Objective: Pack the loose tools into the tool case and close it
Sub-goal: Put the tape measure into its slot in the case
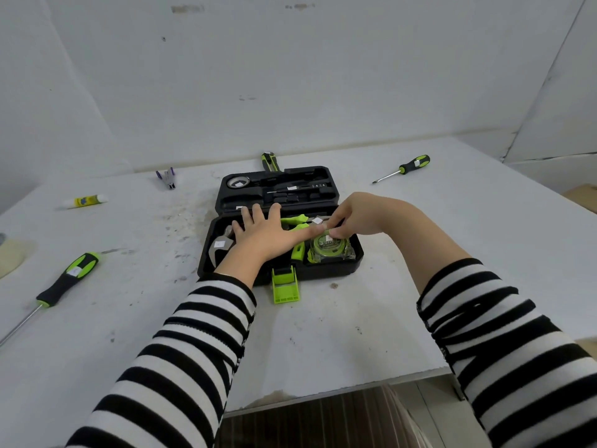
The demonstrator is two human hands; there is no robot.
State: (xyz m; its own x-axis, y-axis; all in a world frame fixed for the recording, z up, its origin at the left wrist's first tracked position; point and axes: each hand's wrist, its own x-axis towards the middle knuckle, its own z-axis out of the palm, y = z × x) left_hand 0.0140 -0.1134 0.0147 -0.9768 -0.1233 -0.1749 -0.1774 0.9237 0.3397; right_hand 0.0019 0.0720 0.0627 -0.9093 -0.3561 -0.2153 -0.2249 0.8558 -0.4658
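A black tool case lies open on the white table, its lid flat behind the tray. My left hand rests flat, fingers spread, on the tools in the tray, beside a grey wrench head. My right hand pinches the top of a green tape measure seated in the tray's right corner. Green plier handles show between my hands. Loose on the table are a large screwdriver at left, a small screwdriver at far right and a utility knife behind the lid.
The case's green latch hangs open over the front. A glue stick and a stapler lie at the far left. A pale object sits at the left edge. The table's near edge runs below my sleeves.
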